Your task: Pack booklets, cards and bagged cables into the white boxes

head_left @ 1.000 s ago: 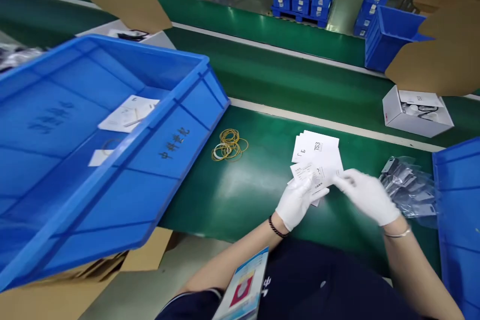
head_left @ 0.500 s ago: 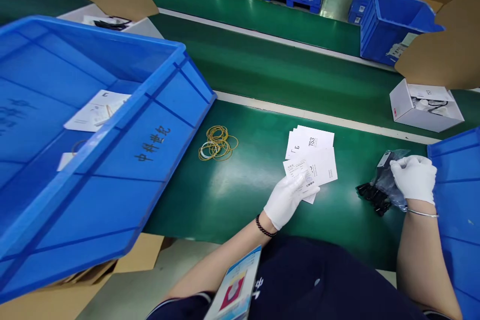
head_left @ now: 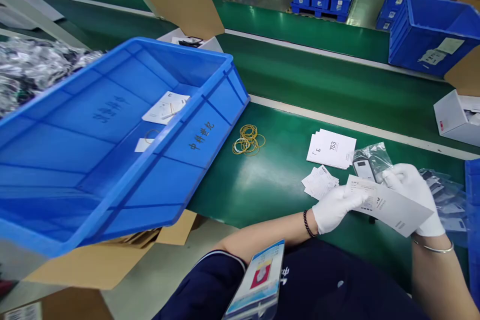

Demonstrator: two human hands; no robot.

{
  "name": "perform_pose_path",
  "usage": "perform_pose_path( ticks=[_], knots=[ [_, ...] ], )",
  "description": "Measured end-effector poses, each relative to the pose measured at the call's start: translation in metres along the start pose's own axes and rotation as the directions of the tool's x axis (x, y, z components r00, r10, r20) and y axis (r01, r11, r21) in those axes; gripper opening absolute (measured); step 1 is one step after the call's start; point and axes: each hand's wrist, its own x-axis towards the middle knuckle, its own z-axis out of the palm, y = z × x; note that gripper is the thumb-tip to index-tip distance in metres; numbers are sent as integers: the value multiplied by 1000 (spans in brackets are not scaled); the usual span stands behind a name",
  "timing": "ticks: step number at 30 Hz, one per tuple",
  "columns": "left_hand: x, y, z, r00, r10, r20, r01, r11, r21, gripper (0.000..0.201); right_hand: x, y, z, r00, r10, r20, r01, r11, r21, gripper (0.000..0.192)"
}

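My left hand (head_left: pixel 333 208), in a white glove, pinches a small printed card (head_left: pixel 360 194) against a white booklet (head_left: pixel 403 212). My right hand (head_left: pixel 418 195), also gloved, is closed on a clear plastic bag (head_left: pixel 380 154) with a dark, flat item with a pale label inside. The booklet covers part of this hand; whether its fingers also touch the paper cannot be seen. A stack of white TS3 booklets (head_left: pixel 335 149) lies on the green table just beyond, with loose small cards (head_left: pixel 320 183) nearer my left hand.
Yellowish rubber bands (head_left: pixel 249 139) lie left of the booklets. A big blue bin (head_left: pixel 210 145) holding a few papers tilts at left. More bagged items (head_left: pixel 448 197) lie at right beside another blue bin (head_left: pixel 473 200). A white box (head_left: pixel 452 120) stands at the back right.
My view has turned left. My left hand has lifted the booklet and card off the table and moved rightward. My right hand has raised a bagged item and come close to the left.
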Motion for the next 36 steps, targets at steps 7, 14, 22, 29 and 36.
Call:
perform_pose_path(
  ticks=[7, 14, 22, 29, 36],
  knots=[
    [-8, 12, -9, 994, 76, -74, -40, 916, 399, 33, 3, 3, 13, 968, 25, 248, -63, 987, 146, 46],
    [-16, 21, -2, 986, 105, 131, -160, 828, 537, 27, 1, 7, 29, 997, 76, 25, -80, 955, 286, 33],
    [-38, 52, -10, 983, -30, 180, -61, 874, 483, 34, 15, 6, 23, 987, -1, 158, -136, 505, 852, 22],
    [-42, 53, -20, 997, -25, 77, -18, 855, 518, 39, 14, 2, 20, 988, -47, 145, -93, 567, 819, 30],
    [-39, 49, -20, 991, -59, 122, -3, 890, 455, 41, 12, -1, 20, 998, -29, 54, -11, 786, 618, 33]
  ],
)
